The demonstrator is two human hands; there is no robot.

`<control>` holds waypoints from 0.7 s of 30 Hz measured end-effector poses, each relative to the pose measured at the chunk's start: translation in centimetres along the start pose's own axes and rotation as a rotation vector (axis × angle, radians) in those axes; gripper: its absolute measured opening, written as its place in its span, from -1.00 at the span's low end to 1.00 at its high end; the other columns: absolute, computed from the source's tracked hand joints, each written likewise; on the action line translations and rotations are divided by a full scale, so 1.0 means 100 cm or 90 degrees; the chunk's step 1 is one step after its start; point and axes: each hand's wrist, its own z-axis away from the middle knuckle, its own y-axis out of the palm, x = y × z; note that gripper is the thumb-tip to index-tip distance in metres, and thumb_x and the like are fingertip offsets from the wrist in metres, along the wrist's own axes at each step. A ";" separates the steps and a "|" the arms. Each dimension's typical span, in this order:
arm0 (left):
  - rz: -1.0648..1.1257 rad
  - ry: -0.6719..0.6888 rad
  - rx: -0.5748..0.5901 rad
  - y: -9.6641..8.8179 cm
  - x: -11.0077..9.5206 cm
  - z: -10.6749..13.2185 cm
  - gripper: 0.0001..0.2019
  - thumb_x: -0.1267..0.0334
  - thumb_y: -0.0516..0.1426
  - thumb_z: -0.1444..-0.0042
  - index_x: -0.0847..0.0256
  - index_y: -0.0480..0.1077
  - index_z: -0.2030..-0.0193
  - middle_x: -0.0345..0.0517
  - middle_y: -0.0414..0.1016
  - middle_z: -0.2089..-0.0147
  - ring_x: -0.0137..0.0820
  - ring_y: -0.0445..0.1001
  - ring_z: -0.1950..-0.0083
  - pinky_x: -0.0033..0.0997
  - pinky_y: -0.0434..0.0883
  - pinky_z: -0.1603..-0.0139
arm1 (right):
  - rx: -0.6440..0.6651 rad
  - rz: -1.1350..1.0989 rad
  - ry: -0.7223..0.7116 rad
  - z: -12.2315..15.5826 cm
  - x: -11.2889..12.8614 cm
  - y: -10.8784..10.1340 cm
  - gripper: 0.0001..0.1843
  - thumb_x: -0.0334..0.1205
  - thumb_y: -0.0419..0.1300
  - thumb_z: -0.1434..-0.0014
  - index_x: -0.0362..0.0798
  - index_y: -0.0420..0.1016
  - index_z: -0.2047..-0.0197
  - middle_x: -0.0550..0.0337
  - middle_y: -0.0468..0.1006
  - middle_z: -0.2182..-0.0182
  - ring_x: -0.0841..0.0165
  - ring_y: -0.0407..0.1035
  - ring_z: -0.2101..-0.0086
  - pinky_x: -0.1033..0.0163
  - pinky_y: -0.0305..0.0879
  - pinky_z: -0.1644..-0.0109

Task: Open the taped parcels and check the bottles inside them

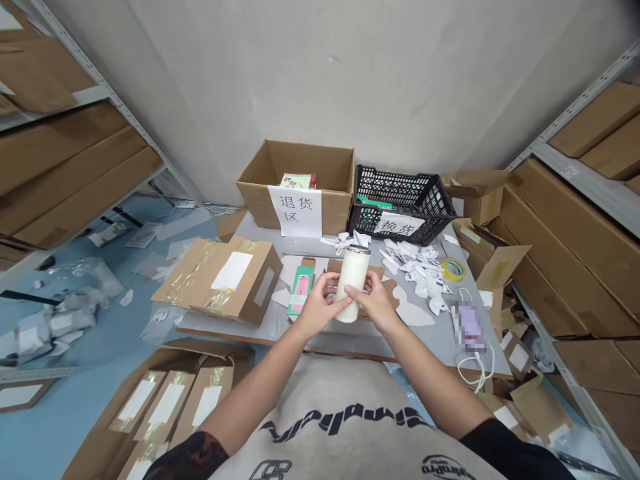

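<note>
At the front edge of the grey worktable (430, 333), we hold a cream tumbler (353, 283) upright between both hands, its top tilted slightly toward 1 o'clock. The left hand (320, 305) and right hand (373, 305) press together around its body. At 9 o'clock, just beside the left hand, lies a green-and-pink box (302, 290); a taped carton (223, 283) lies farther out. A black plastic crate (400, 200) sits at 1 o'clock.

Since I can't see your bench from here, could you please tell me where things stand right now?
Left hand and right hand on white steel-topped tumbler, upright. Green-and-pink carton beside left hand. Nothing between hands and tumbler.
</note>
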 end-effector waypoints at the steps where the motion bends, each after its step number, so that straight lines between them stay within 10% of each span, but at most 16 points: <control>1: -0.008 0.008 0.002 0.000 0.000 0.001 -0.45 0.12 0.35 0.02 0.12 0.30 -0.10 0.01 0.41 -0.08 -0.26 0.44 -0.04 -0.29 0.45 0.03 | -0.017 -0.024 0.003 0.000 -0.001 0.000 -0.40 -0.06 0.48 0.17 0.06 0.35 0.09 0.15 0.53 0.13 0.24 0.43 0.13 0.12 0.36 0.06; 11: 0.159 -0.097 0.057 -0.003 -0.003 -0.002 -0.51 0.06 0.25 -0.09 0.12 0.30 -0.14 0.00 0.46 -0.07 -0.20 0.48 -0.04 -0.29 0.48 0.12 | 0.040 -0.089 0.035 0.009 0.006 0.000 -0.62 0.02 0.35 -0.01 0.11 0.45 0.12 0.20 0.55 0.11 0.24 0.44 0.18 0.16 0.38 0.14; 21: -0.012 0.001 -0.002 -0.007 0.005 0.005 -0.61 0.12 0.29 -0.07 0.14 0.32 0.01 -0.05 0.45 0.00 -0.37 0.48 0.11 -0.40 0.45 0.15 | 0.045 0.076 -0.003 0.007 -0.004 0.004 -0.28 -0.02 0.38 0.04 0.07 0.30 -0.18 0.09 0.47 -0.04 0.17 0.38 0.00 0.07 0.35 -0.03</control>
